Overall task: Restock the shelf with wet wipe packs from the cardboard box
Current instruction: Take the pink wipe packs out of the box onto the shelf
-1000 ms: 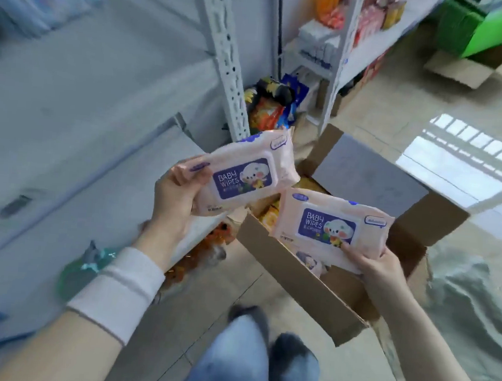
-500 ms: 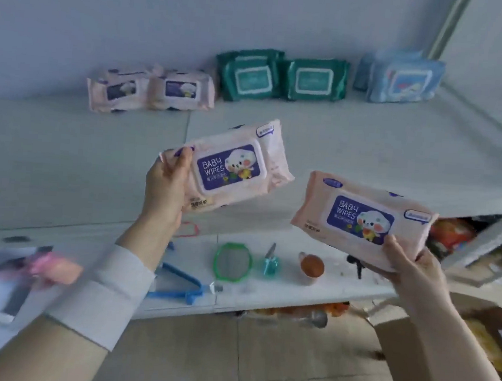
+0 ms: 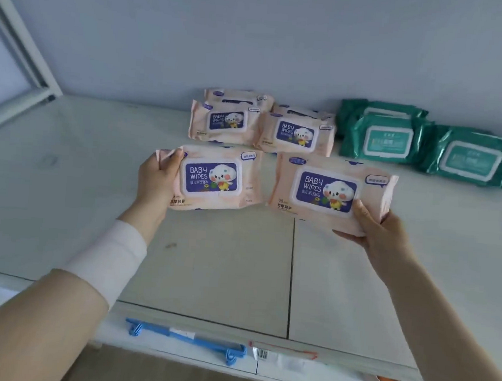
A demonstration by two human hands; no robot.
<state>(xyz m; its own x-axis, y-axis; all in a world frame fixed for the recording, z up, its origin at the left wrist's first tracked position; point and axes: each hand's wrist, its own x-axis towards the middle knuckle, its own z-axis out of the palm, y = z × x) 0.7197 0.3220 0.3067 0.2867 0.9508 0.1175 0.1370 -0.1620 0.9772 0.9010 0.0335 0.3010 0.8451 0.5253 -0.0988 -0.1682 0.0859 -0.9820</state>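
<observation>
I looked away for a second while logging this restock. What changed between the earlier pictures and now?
Both hands carried their pink wipe packs from above the cardboard box to the shelf, now just before the pink packs already there. The grips are unchanged: left hand on one pack, right hand on the other.

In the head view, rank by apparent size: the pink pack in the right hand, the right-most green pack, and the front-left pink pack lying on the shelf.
1. Pink pack in the right hand, nearest the camera.
2. Right-most green pack.
3. Front-left shelved pink pack; same design as the held one, only farther away.
</observation>
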